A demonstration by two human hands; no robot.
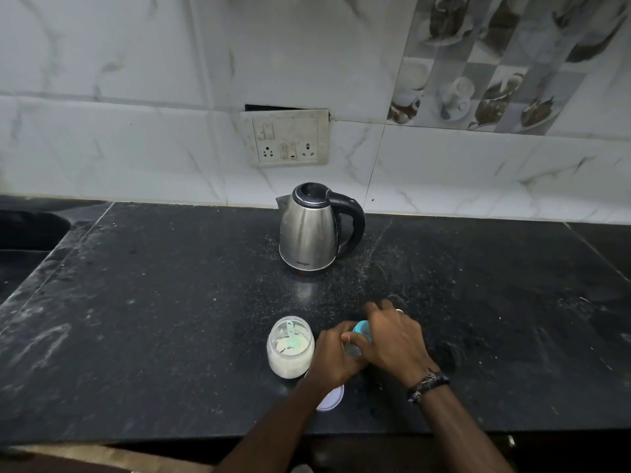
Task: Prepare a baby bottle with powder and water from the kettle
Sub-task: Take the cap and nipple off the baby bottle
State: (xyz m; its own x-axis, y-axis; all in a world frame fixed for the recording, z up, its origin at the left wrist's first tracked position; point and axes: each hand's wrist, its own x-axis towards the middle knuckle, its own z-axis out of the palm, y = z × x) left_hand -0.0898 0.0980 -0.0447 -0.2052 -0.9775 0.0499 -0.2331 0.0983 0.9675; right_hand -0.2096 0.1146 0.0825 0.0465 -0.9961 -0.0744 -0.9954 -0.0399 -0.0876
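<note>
Baby bottle (355, 339), clear with blue collar, held upright between my hands; open powder jar (290, 348) with scoop (293, 336) just left; steel kettle (312, 228) behind, lid closed.

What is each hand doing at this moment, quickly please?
Left hand: curled around the baby bottle, holding its body.
Right hand: gripping the bottle's blue top.

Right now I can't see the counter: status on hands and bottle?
Both hands, left and right, grip the bottle. Powder jar open beside it. Kettle behind, untouched.
</note>
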